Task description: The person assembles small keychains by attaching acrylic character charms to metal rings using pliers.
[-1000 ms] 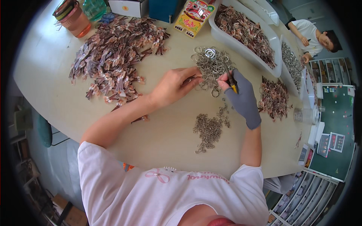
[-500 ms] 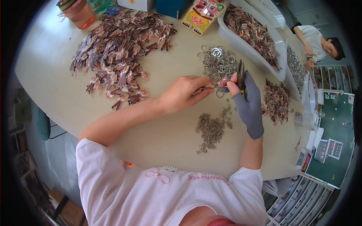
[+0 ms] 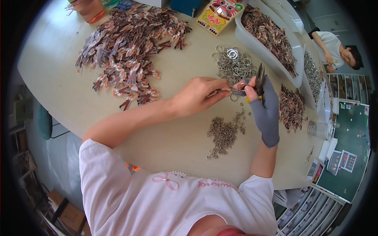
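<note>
Left hand: your bare left hand [image 3: 199, 94] pinches a small metal ring [image 3: 234, 93] between thumb and fingertips, held just above the counter [image 3: 165, 129].
Right hand: your gloved right hand [image 3: 263, 106] is closed around the dark pliers [image 3: 259, 77], thumb and forefinger also pinching at the ring, pliers tips pointing up and away from you.
Ring position: it sits between both hands, just below the pile of large split rings [image 3: 233, 63] and above the heap of small links [image 3: 224, 133].
Step in hand: you seem to be opening or joining a ring by fingertip; whether a charm hangs on it is too small to tell.
Next move: likely calls for turning the pliers tips down onto the ring while your left hand holds it steady.
Supplies: the spread of brown charms [image 3: 130, 51] lies well apart to your left; the white tray [image 3: 260, 49] of charms sits beyond the rings.
Room: bare counter lies left of your hands and toward you; the right is crowded by a charm pile [image 3: 292, 108] near the counter edge.
</note>
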Available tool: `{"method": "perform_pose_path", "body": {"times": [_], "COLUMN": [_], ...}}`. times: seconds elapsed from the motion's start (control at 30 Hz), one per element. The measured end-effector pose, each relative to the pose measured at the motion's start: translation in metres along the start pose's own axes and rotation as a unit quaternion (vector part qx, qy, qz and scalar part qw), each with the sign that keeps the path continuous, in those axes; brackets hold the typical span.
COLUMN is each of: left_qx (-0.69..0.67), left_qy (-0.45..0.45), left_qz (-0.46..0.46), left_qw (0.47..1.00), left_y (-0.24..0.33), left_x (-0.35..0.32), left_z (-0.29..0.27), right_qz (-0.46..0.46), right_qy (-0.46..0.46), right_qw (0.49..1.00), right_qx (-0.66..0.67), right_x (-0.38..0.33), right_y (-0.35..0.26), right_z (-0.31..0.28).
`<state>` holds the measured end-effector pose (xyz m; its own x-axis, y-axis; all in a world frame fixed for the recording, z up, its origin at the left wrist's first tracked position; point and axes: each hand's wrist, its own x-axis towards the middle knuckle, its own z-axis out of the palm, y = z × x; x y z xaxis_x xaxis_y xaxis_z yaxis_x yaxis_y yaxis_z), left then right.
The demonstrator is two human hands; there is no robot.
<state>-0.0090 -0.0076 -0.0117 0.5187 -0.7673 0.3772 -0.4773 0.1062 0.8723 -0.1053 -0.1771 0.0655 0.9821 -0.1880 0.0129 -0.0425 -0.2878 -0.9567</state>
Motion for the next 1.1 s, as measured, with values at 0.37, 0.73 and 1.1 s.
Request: {"method": "perform_pose_path", "body": {"times": [0.37,0.73,1.1], "left_qx": [-0.023,-0.053,0.100], "left_qy": [0.007,0.081,0.143], "left_qz": [-0.003,0.004,0.194], "left_qw": [1.000,0.995,0.965], "left_y": [0.002,0.008,0.010], "left_x": [0.002,0.003,0.003], "left_z": [-0.002,-0.008,-0.017], "right_qz": [0.007,0.007,-0.194], "right_qy": [-0.020,-0.066,0.078], "right_qw": [1.000,0.984,0.833], "right_qx": [0.001,-0.165,-0.512], "right_x": [0.000,-0.014,-0.028], "right_y": [-0.007,-0.025,-0.005], "right_z": [0.000,-0.009,0.014]}}
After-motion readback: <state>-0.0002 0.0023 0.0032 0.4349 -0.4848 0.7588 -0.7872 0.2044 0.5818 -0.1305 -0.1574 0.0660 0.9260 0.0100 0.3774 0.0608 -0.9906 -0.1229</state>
